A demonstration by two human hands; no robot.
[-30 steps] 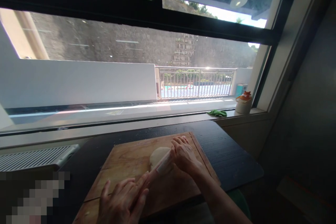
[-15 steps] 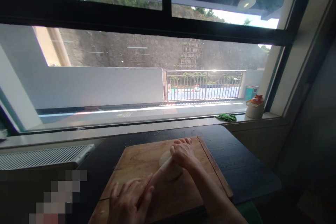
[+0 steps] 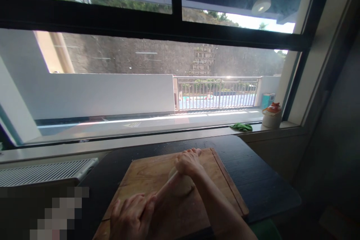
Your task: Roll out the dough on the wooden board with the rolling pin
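A wooden rolling pin [image 3: 166,189] lies slantwise across a flat round of pale dough [image 3: 185,186] on a wooden board [image 3: 146,172]. My right hand [image 3: 188,162] is closed around the pin's far end, its forearm reaching in from the lower right. At the near end, my left hand [image 3: 131,215] grips the pin with curled fingers, low on the board's left side. The pin covers the middle of the dough, and both its ends are hidden under my hands.
The board rests on a dark table [image 3: 233,172]. Beyond it, a windowsill holds a green cloth [image 3: 242,126] and a white container with an orange top [image 3: 272,115]. A white radiator [image 3: 56,170] stands left of the table, and a green seat [image 3: 266,229] shows at lower right.
Both hands and the rolling pin have shifted slightly left across the dough. My left fingers, more spread before, now curl closer around the pin. The camera view has moved a little.
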